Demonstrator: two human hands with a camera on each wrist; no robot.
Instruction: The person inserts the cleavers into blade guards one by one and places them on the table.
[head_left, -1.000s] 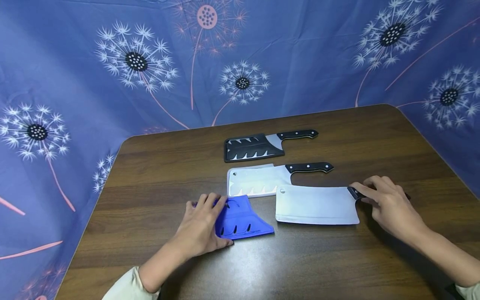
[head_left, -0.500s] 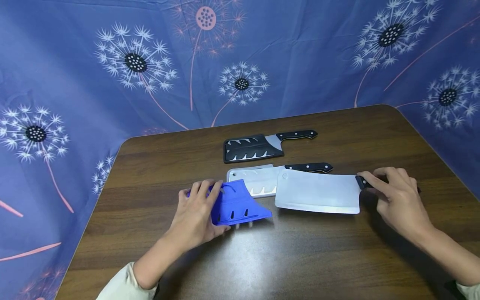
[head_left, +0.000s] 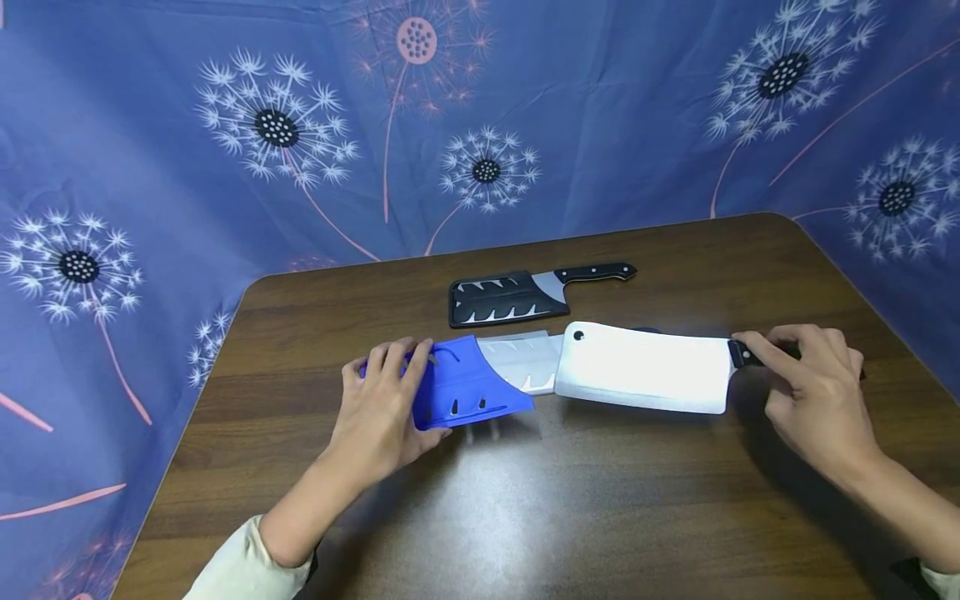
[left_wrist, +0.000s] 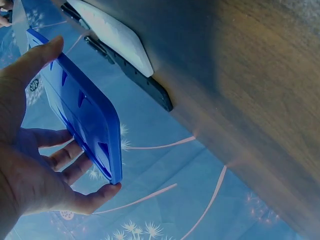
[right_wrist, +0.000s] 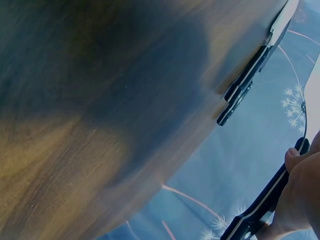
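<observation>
My left hand grips a blue blade cover by its long edges, thumb on one edge and fingertips on the other; the left wrist view shows this blade cover lifted off the table. My right hand holds a large cleaver by its black handle, the bare blade pointing left toward the cover's open end. Cover and blade are a small gap apart. Behind them lies a second cleaver in a pale, see-through cover, partly hidden by the raised cleaver and the blue cover.
Farther back on the brown wooden table lies a smaller cleaver in a black cover, its handle to the right. A blue cloth with dandelion prints hangs behind and beside the table.
Both hands have raised their things off the table and moved them away from me. The cleaver has shifted slightly right, the blue cover slightly left, now overlapping the pale-covered cleaver.
</observation>
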